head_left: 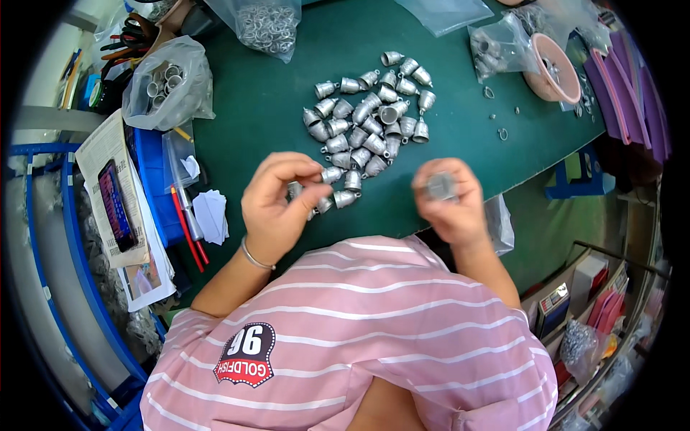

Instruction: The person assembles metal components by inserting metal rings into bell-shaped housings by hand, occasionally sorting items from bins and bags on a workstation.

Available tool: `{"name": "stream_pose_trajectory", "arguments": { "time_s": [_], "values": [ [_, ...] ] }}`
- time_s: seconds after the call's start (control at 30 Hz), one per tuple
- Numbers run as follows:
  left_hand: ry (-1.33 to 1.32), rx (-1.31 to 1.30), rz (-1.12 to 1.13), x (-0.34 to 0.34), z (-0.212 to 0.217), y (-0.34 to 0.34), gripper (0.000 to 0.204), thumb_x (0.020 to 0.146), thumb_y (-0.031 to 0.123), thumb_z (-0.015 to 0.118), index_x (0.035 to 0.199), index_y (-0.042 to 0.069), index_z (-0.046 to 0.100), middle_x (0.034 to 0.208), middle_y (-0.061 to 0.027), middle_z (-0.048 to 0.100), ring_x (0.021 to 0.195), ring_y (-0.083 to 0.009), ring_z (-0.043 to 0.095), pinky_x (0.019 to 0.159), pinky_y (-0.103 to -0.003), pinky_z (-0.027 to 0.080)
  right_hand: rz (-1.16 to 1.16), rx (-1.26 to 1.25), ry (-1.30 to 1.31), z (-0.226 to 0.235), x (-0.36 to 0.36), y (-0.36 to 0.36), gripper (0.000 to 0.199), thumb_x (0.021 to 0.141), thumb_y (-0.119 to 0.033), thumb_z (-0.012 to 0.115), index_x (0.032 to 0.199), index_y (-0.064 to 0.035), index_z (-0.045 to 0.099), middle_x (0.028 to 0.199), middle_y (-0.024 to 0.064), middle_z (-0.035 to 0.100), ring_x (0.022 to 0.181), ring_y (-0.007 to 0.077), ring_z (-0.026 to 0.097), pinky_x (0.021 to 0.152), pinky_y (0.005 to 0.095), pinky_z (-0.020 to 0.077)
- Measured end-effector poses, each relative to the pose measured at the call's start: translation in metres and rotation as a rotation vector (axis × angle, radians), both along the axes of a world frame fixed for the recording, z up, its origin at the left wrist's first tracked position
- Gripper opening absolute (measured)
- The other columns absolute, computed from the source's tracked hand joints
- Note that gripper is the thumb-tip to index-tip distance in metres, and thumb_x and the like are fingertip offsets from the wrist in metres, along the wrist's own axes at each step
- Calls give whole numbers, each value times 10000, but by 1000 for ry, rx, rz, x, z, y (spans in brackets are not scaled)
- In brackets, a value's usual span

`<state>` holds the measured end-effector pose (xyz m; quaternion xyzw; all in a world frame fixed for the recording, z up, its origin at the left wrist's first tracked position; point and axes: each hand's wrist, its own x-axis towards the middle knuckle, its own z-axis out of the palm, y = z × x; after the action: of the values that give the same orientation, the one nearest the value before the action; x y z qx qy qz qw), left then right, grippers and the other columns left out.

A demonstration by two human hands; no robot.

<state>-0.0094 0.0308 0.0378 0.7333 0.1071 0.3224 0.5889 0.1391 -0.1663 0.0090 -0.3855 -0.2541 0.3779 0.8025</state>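
Observation:
A loose heap of small silver metal bells (pixel 374 122), most with a small loop on top, lies on the green tabletop in front of me. At the heap's near left edge is my left hand (pixel 277 205), its fingers curved and a gap between thumb and forefinger. One bell (pixel 331 174) lies just beyond those fingertips, and others are partly hidden behind the hand. To the right of the heap, my right hand (pixel 454 205) is closed round a grey metal bell (pixel 440 187), its round end facing up; this hand is slightly blurred.
Clear bags of metal rings (pixel 266 29) and of ring-shaped parts (pixel 169 90) stand at the back and left. A pink basket (pixel 557 68) sits at the far right. Left are a phone (pixel 116 205) on newspaper, a blue tray (pixel 152 179) and red pens (pixel 185 223).

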Motion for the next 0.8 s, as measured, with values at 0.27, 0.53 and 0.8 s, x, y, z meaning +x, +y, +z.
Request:
{"name": "stream_pose_trajectory", "arguments": {
  "time_s": [0.27,0.53,0.8],
  "values": [
    [356,703,-246,3,-10,4,378,565,112,796,891,55,614,857,-88,595,776,-264,558,688,-337,427,-836,-286,371,-72,43,-177,270,877,-190,539,1101,-43,500,931,80,532,749,153,503,514,226,399],
    [402,783,-282,0,-7,4,475,568,73,780,997,76,577,865,-57,602,783,-247,555,702,-343,402,-1259,-1038,-399,-98,41,-172,286,895,-162,551,1125,7,527,1022,77,571,942,149,540,831,305,440],
    [30,503,-208,2,6,-11,485,630,7,784,1043,12,529,880,-111,617,806,-214,606,716,-298,492,-137,-390,-429,12,-22,3,208,830,-46,617,1032,-5,592,930,71,604,778,113,583,678,236,471]
  ]
}}
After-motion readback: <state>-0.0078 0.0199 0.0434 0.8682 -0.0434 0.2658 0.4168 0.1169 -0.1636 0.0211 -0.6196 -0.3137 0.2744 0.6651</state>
